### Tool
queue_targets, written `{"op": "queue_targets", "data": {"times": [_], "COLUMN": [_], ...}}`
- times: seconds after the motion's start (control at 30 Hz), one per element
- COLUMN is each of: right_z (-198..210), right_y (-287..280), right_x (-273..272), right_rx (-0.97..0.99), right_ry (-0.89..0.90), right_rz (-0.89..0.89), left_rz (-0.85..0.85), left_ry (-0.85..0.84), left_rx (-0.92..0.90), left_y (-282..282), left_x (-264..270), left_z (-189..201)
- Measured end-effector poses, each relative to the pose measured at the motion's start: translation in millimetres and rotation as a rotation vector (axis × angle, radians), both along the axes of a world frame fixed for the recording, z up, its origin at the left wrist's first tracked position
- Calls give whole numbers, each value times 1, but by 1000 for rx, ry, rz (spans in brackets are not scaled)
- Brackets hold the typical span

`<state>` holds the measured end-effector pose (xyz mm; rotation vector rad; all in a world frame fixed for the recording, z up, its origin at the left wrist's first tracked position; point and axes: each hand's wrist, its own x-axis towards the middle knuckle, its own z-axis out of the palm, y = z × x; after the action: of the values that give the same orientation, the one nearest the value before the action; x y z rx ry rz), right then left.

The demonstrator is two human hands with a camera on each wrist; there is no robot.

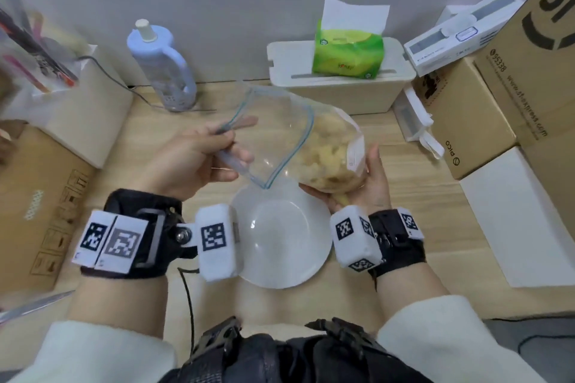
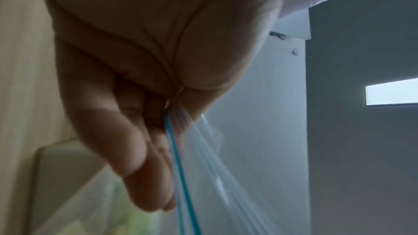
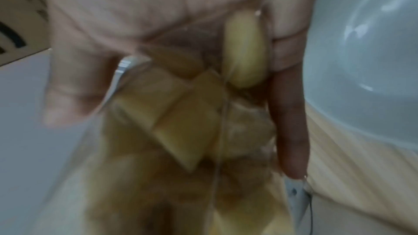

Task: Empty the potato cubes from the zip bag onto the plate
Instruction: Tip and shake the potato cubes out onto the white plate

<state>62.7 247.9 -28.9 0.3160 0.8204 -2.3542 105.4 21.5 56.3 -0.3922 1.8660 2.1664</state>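
A clear zip bag (image 1: 280, 137) with a blue zip line is held in the air above the far edge of a white plate (image 1: 280, 236). Its mouth gapes open toward the left and down. Yellow potato cubes (image 1: 326, 152) fill its right end. My left hand (image 1: 214, 146) pinches the bag's rim, and in the left wrist view the zip strip (image 2: 178, 163) runs out between thumb and fingers. My right hand (image 1: 367, 183) cups the full end from below, with the cubes (image 3: 187, 124) pressed against its palm. The plate holds nothing.
A white box (image 1: 342, 87) with a green tissue pack (image 1: 348, 53) stands behind the bag. A pale blue bottle (image 1: 161, 68) is back left. Cardboard boxes (image 1: 473, 115) crowd the right, another carton (image 1: 40, 205) the left. A black cable (image 1: 189, 305) hangs near the table's front edge.
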Motion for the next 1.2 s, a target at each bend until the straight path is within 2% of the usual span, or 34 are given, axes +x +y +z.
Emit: {"op": "queue_targets", "data": {"times": [0.07, 0.2, 0.27, 0.37, 0.67, 0.8, 0.9, 1.0, 1.2], "right_z": [-8, -21, -25, -31, -33, -26, -21, -17, -10], "right_y": [8, 31, 44, 56, 53, 43, 37, 32, 29], "right_x": [6, 22, 32, 42, 64, 65, 65, 64, 61], "right_rx": [75, 161, 196, 290, 568, 697, 725, 749, 792], "right_ry": [-9, 124, 168, 234, 344, 486, 551, 608, 678], "right_rz": [-23, -200, -251, -269, -319, -259, -188, -151, -117], "left_rz": [-55, -73, -40, -82, -11, 9, 51, 128, 179], "left_ry": [-68, -97, -69, -105, -187, -264, -304, -260, -201], "left_rx": [-56, -182, -161, -85, -99, -106, 8, 145, 191], "left_y": [0, 4, 8, 21, 35, 24, 18, 17, 11], "left_x": [5, 9, 9, 6, 1, 3, 3, 1, 1], "left_z": [-19, -41, -46, -53, -91, -101, -106, -111, -116]}}
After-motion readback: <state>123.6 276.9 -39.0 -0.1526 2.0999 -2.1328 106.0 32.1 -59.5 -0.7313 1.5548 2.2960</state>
